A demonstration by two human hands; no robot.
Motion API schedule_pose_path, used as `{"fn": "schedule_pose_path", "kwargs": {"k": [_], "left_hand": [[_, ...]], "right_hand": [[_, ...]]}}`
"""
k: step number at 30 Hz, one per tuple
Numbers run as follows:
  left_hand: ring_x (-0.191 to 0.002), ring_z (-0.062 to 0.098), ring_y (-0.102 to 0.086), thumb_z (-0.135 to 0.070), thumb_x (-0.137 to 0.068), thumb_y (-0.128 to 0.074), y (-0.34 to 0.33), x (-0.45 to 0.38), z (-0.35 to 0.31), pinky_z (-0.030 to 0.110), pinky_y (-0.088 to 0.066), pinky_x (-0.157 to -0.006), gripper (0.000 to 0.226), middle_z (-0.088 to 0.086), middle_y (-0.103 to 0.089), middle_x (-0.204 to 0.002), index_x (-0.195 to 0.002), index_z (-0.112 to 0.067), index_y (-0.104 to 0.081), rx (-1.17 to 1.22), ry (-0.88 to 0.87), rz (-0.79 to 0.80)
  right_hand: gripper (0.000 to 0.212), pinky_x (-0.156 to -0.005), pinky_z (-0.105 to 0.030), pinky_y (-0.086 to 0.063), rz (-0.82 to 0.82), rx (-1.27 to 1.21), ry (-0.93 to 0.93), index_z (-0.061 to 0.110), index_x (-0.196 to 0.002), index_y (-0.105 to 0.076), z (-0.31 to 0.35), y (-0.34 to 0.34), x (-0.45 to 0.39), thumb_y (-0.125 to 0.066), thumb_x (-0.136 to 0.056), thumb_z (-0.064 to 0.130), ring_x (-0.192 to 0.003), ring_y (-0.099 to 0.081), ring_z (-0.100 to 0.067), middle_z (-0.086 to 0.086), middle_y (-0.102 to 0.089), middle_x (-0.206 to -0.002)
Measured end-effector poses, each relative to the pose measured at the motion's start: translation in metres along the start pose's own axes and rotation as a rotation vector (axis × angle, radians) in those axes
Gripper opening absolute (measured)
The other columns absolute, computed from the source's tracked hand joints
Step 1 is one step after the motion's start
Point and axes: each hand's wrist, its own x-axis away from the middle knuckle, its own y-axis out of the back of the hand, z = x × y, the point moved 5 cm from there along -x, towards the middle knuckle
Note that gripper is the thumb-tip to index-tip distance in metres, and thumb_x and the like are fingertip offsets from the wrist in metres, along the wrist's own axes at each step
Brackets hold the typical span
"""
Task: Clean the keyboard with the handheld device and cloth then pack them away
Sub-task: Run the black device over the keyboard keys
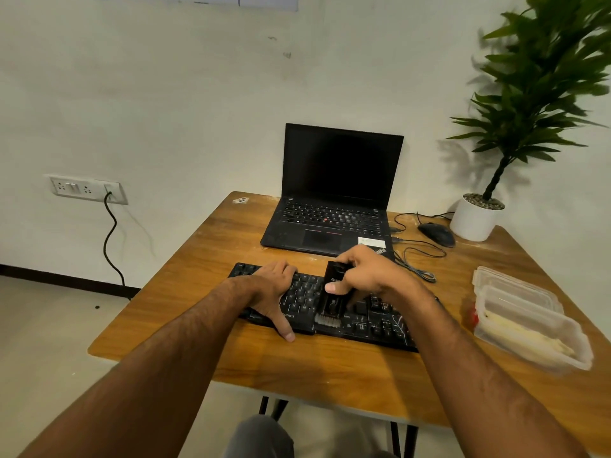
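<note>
Nearest the camera: two bare forearms reach over the front edge of the wooden table (231, 365). Left hand (276, 289) lies flat on the left half of the black keyboard (305, 300), fingers lightly spread, thumb down over the front edge; reads as bracing the board. Right hand (367, 276) grips the black handheld device (334, 292) from above, thumb on its left side, other fingers curled over the top and far side. The device stands roughly mid-keyboard with its pale bristles (326, 321) touching the keys near the front row. Judgement: brushing stage is in progress; how much of the board is already covered cannot be told from here. To the right, apart from the keyboard, sit clear plastic containers (529, 319), one open with something pale inside; whether that is the cloth cannot be told. Cloth wipe and packing away look not yet done. Farther back: open laptop (334, 200) with a dark screen, just behind the keyboard; black mouse (436, 233) and loose cables to its right; potted plant (476, 216) at the far right corner. On the wall at left, a socket panel (87, 189) with a black cord hanging from it.
</note>
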Motion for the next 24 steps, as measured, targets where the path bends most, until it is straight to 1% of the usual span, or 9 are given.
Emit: {"fn": "schedule_pose_path", "kwargs": {"k": [3,5,9,11,13,16,18,22,24], "left_hand": [[-0.147,0.027,-0.028,-0.070,-0.052,-0.093,0.000,-0.001,0.001,0.048,-0.028,-0.125,0.150,0.006,-0.024,-0.160,-0.163,-0.014,-0.009,-0.003,-0.001,-0.007],[-0.147,0.027,-0.027,-0.069,-0.052,-0.093,-0.001,-0.001,0.000,0.047,-0.028,-0.125,0.150,0.006,-0.023,-0.160,-0.163,-0.015,-0.008,0.001,0.002,-0.003],[-0.145,0.027,-0.029,-0.069,-0.053,-0.093,-0.001,-0.001,0.001,0.047,-0.029,-0.124,0.148,0.006,-0.025,-0.159,-0.162,-0.015,-0.010,0.000,-0.002,-0.006],[-0.145,0.027,-0.029,-0.070,-0.052,-0.092,-0.002,-0.002,0.001,0.048,-0.028,-0.124,0.148,0.006,-0.025,-0.159,-0.162,-0.015,-0.011,0.000,-0.005,-0.008],[-0.145,0.026,-0.029,-0.072,-0.051,-0.092,-0.002,-0.003,0.003,0.048,-0.029,-0.124,0.148,0.006,-0.026,-0.158,-0.162,-0.016,-0.011,-0.002,-0.001,-0.005],[-0.144,0.026,-0.030,-0.072,-0.051,-0.092,-0.001,-0.004,0.003,0.049,-0.029,-0.124,0.148,0.005,-0.026,-0.157,-0.161,-0.016,-0.012,-0.006,-0.003,-0.002],[-0.144,0.026,-0.030,-0.072,-0.050,-0.092,-0.002,-0.004,0.003,0.049,-0.030,-0.124,0.147,0.005,-0.027,-0.157,-0.161,-0.016,-0.012,-0.005,-0.006,-0.005],[-0.143,0.026,-0.031,-0.073,-0.049,-0.092,-0.002,-0.003,0.004,0.049,-0.030,-0.124,0.148,0.005,-0.027,-0.156,-0.161,-0.016,-0.012,-0.016,-0.008,-0.012],[-0.144,0.026,-0.030,-0.072,-0.050,-0.092,-0.002,-0.003,0.003,0.049,-0.030,-0.124,0.148,0.005,-0.027,-0.156,-0.161,-0.016,-0.011,-0.012,-0.007,-0.007]], "right_hand": [[0.024,-0.074,-0.045,-0.064,-0.059,-0.073,-0.006,0.008,-0.101,-0.072,-0.003,-0.004,-0.001,-0.082,-0.080,0.003,-0.091,-0.073,-0.030,-0.015,-0.074,-0.099],[0.027,-0.076,-0.042,-0.064,-0.036,-0.026,-0.009,0.010,-0.104,-0.072,-0.005,-0.012,0.000,-0.082,-0.079,0.006,-0.093,-0.072,-0.027,-0.012,-0.074,-0.100],[0.027,-0.077,-0.045,-0.064,0.013,0.004,-0.002,0.008,-0.105,-0.072,-0.002,-0.006,0.002,-0.082,-0.080,0.005,-0.094,-0.073,-0.030,-0.014,-0.074,-0.102],[0.027,-0.077,-0.046,-0.064,-0.034,-0.045,0.003,0.008,-0.104,-0.072,-0.002,-0.003,0.001,-0.082,-0.079,0.004,-0.094,-0.073,-0.031,-0.015,-0.074,-0.101],[0.028,-0.080,-0.046,-0.063,-0.082,0.004,0.001,0.012,-0.103,-0.072,-0.003,-0.006,0.001,-0.085,-0.078,0.010,-0.093,-0.072,-0.027,-0.010,-0.074,-0.099],[0.027,-0.084,-0.045,-0.062,-0.015,0.096,0.006,0.015,-0.102,-0.072,-0.004,-0.013,0.004,-0.085,-0.078,0.014,-0.095,-0.070,-0.025,-0.007,-0.073,-0.100],[0.026,-0.080,-0.044,-0.063,0.053,0.060,0.006,0.011,-0.104,-0.072,-0.004,-0.012,0.007,-0.083,-0.080,0.009,-0.095,-0.072,-0.028,-0.011,-0.073,-0.101],[0.031,-0.085,-0.046,-0.061,-0.164,0.051,0.032,0.015,-0.103,-0.074,-0.006,-0.006,0.005,-0.087,-0.076,0.017,-0.094,-0.070,-0.023,-0.005,-0.074,-0.097],[0.033,-0.087,-0.043,-0.059,-0.183,0.131,0.042,0.019,-0.106,-0.073,-0.004,-0.011,0.007,-0.087,-0.076,0.023,-0.094,-0.068,-0.019,-0.001,-0.073,-0.098]]}}
